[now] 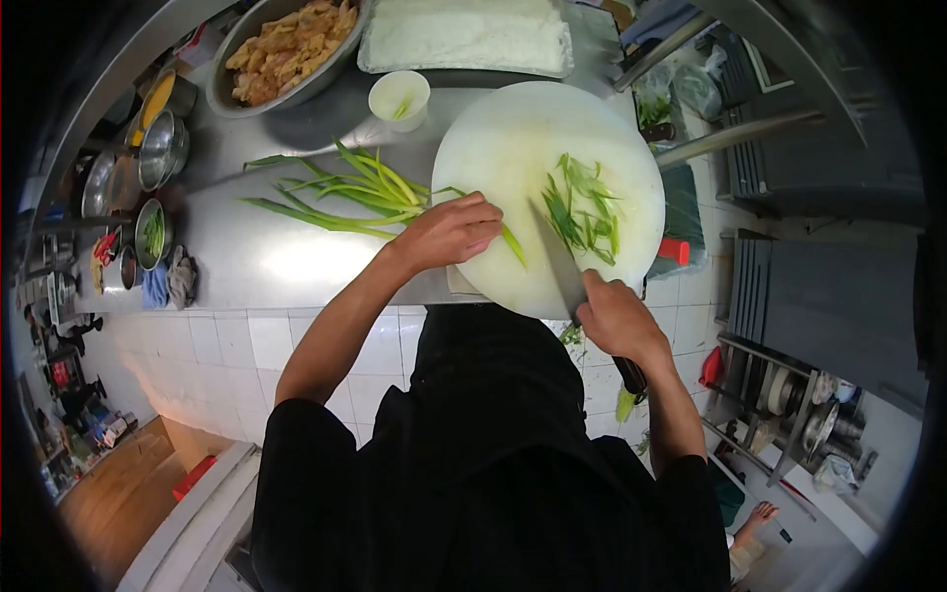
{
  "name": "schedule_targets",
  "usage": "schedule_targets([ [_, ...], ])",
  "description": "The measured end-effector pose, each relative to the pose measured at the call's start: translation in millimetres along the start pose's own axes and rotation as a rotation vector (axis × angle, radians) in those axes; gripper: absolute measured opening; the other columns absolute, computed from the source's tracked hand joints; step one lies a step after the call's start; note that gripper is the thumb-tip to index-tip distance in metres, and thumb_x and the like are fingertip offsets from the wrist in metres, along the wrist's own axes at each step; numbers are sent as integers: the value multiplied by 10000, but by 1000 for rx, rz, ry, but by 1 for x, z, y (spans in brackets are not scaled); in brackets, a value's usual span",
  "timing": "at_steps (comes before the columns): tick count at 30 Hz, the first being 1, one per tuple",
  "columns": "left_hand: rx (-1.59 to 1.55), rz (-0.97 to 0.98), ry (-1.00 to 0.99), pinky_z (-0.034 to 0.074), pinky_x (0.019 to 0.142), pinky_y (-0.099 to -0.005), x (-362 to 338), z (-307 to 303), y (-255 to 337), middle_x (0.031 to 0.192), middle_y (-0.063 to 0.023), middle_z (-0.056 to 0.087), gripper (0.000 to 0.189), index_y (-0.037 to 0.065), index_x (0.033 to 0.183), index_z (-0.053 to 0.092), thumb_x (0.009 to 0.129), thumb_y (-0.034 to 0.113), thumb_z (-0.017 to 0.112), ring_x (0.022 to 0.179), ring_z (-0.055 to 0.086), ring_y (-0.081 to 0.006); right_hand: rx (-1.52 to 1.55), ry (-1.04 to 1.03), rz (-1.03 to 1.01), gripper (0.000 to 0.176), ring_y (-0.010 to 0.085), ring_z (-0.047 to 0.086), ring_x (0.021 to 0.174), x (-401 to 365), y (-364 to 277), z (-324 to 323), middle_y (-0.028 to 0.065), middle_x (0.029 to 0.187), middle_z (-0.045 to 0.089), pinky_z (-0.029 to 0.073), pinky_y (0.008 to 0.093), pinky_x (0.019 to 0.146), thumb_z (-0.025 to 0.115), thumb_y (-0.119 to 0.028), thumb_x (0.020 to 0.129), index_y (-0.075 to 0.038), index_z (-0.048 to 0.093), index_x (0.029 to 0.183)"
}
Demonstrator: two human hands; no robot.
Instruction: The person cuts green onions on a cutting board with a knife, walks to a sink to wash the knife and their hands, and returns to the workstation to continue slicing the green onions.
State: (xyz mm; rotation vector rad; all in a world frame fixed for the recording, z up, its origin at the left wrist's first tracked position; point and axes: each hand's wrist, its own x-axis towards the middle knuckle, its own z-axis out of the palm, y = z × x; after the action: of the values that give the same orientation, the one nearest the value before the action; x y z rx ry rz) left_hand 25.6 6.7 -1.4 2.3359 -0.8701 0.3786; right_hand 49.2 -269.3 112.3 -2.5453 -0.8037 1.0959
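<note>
My left hand [449, 232] is closed at the left edge of a round white cutting board [503, 128], its fingers wrapped round a scallion whose green end pokes out onto the board. Behind that hand, a bunch of scallions [370, 190] spreads over the steel table. In my right hand [614, 314] is a kitchen knife [560, 264], its blade lying across the board and pointing away from me. Cut scallion strips [592, 212] lie in a loose pile just right of the blade. My left palm and the knife's grip are partly hidden.
On the steel table [237, 247] stand a white cup [419, 113], a metal bowl [219, 99] of raw meat pieces, and a tray [469, 71] of white stuff. Several small bowls are at the left. A red handle [675, 251] sits beside the board. Another person's hand [763, 513] shows lower right.
</note>
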Motion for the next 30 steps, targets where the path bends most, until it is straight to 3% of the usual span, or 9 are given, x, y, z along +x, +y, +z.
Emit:
schedule_targets([
  [2,11,-1,-9,528,785,-345,0,1,0,1037,-67,638,219,26,907,664,693,15,712,911,604,-243,-55,74,120,246,516,639,813,-2,-12,-8,354,841,634,501,564,777,520,-90,842,98,497,998],
  [7,-2,66,-114,513,773,-339,4,3,-7,996,-61,589,246,32,930,633,694,25,705,900,574,-236,-113,67,51,218,484,666,780,5,-55,3,316,815,657,531,559,733,529,-35,804,98,517,977],
  [10,-25,84,-73,512,763,-343,3,5,-8,980,-62,578,246,32,929,626,695,22,702,902,570,-236,-108,9,71,193,496,663,771,-4,-65,-4,333,788,647,539,544,727,524,-17,799,115,515,940],
  [13,-29,81,-77,510,757,-344,2,6,-11,970,-62,576,222,30,905,622,697,21,702,893,574,-237,-119,49,7,189,499,661,772,14,-61,3,335,784,645,539,543,729,523,-9,796,122,514,931],
  [19,-82,81,-56,514,737,-348,1,7,-13,978,-67,581,197,22,880,621,700,16,702,879,582,-244,-95,33,78,194,497,660,773,12,-72,-1,336,796,645,527,565,729,516,-15,796,128,520,925],
  [20,-86,82,-57,514,737,-348,0,8,-13,978,-67,581,197,22,880,621,700,16,702,879,582,-244,-73,103,-18,194,500,658,767,22,-62,9,346,793,641,525,567,729,506,-13,798,132,517,927],
  [24,-101,105,-19,512,743,-348,2,6,-15,953,-67,559,204,18,889,623,700,24,700,890,571,-243,-51,38,41,196,511,652,763,28,-66,-1,357,795,637,523,569,734,500,-12,800,133,514,931],
  [28,-118,101,12,512,754,-351,1,4,-11,964,-62,560,216,20,900,635,693,17,695,903,566,-243,-8,161,17,198,528,615,751,49,-55,12,354,738,606,489,579,743,517,-60,828,120,492,907],
  [30,-120,78,22,514,758,-352,0,2,-10,977,-63,576,218,22,905,644,693,11,691,906,572,-243,40,110,9,211,510,616,785,58,-43,0,348,783,607,480,561,766,518,-91,831,102,492,913],
])
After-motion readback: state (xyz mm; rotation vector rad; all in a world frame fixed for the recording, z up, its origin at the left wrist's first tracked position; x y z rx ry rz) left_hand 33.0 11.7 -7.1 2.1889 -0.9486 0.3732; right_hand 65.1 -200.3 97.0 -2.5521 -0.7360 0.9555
